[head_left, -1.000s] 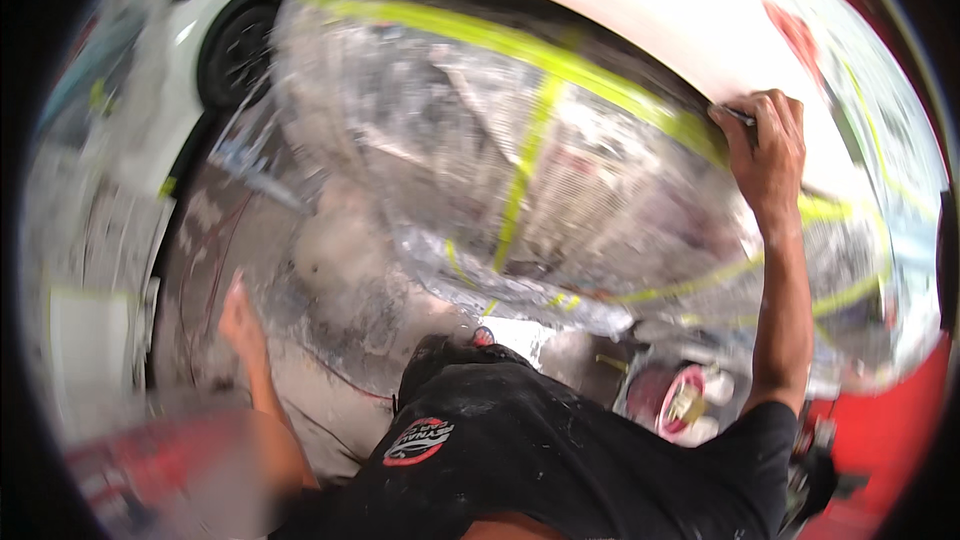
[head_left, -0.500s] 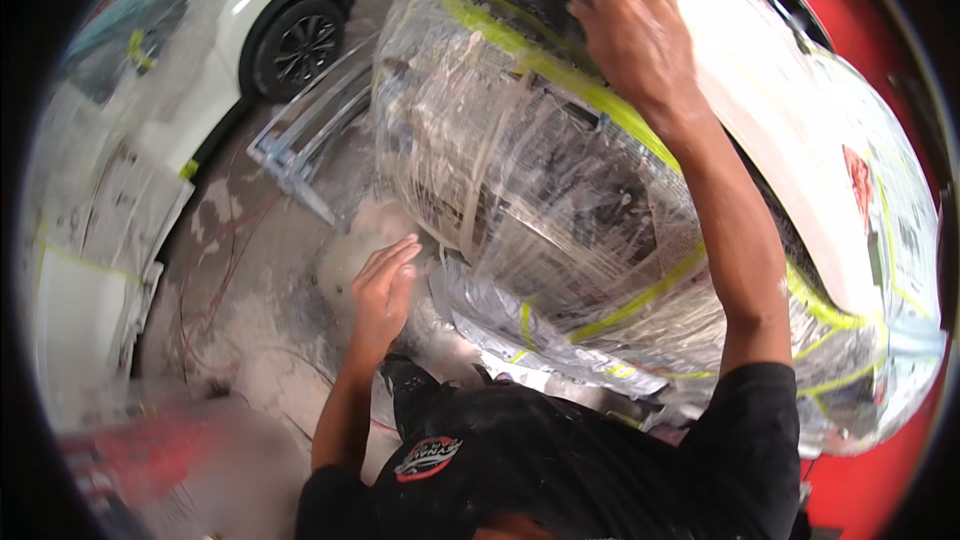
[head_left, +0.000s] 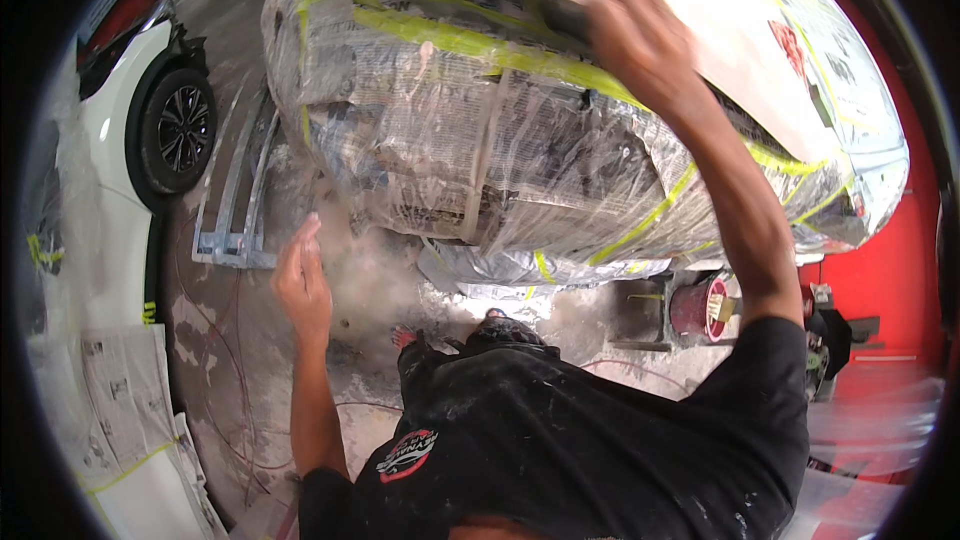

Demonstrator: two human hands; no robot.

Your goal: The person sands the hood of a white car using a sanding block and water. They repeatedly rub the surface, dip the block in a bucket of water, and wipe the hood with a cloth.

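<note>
My right hand (head_left: pixel 645 45) is curled, a little blurred, at the front edge of a pale, unpainted-looking car hood (head_left: pixel 740 40). Something dark shows at its fingertips, but I cannot make out what it is. Below that edge, the car's front is wrapped in newspaper and clear plastic sheeting (head_left: pixel 400 130), held by yellow-green masking tape (head_left: pixel 440 37). My left hand (head_left: pixel 303 275) hangs in the air to the left of the wrapped front, fingers stretched out, touching nothing.
To the left stands a white car with a dark wheel (head_left: pixel 178 130). A grey metal frame (head_left: pixel 228 248) lies between the cars. Thin red hoses (head_left: pixel 240 370) run over the dusty floor. A dark red bucket (head_left: pixel 692 310) stands below the wrapped car's right part.
The view has turned, so the wrapped car now lies more level and the bucket shows. My right hand stays by the hood edge; my left stays open in the air.
</note>
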